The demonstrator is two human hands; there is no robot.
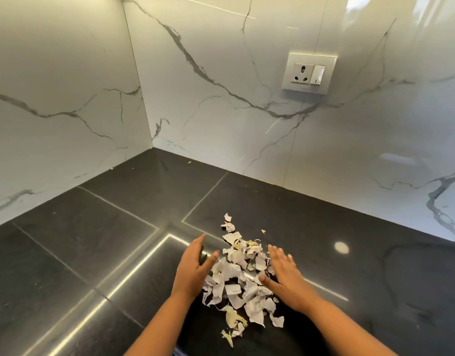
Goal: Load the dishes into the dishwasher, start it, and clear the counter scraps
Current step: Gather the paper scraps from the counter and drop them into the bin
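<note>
A loose heap of scraps [240,276], torn white paper mixed with pale vegetable peelings, lies on the black stone counter [92,253]. My left hand [193,269] stands on its edge at the heap's left side, fingers straight, thumb toward the paper. My right hand [285,272] lies flat at the heap's right side, fingers straight and spread, its thumb touching the scraps. Neither hand holds anything. A few bits lie apart from the heap: one small scrap [263,231] beyond it and some peel [227,336] at the near end.
White marble-look walls [221,98] meet in a corner behind the counter. A wall socket with a switch [309,73] sits on the back wall. A tiny crumb [189,162] lies near the corner. Bright light strips reflect on the counter.
</note>
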